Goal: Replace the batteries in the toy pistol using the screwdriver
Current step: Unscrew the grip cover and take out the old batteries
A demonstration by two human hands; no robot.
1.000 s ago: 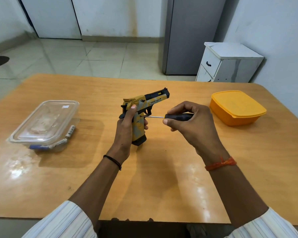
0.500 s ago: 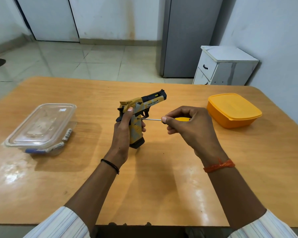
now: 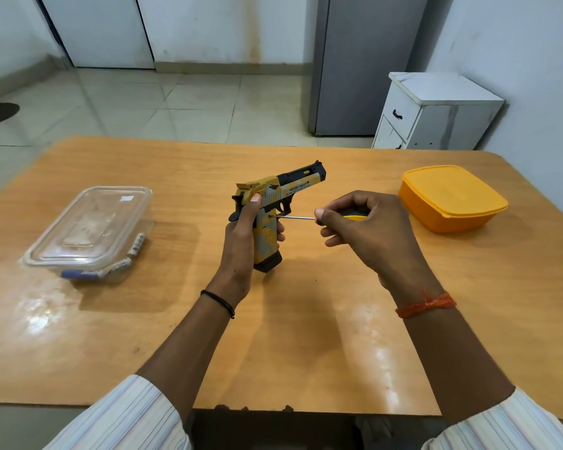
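Above the middle of the wooden table (image 3: 306, 319), your left hand (image 3: 241, 241) grasps the toy pistol (image 3: 273, 206) by its grip, thumb up along the back, butt pointing down and hanging just clear of the tabletop. Your right hand (image 3: 368, 232) is curled round the handle of the screwdriver (image 3: 309, 218), whose thin shaft runs level to a small dark spot on the side of the grip, just behind the trigger guard (most likely the screw of the battery cover).

To work this screw well, keep the shaft square to the side of the grip and push inward as you turn, so the tip stays seated rather than riding out of the head. Brace the pistol firmly with the left hand; resting its butt on the table would probably steady it. Turn with the fingertips, slowly, since a screw this small can strip or drop.

The pistol is yellow with grey patches, a black muzzle and black base, and small dark lettering on the slide. It looks like light plastic. The cover seems not yet opened.
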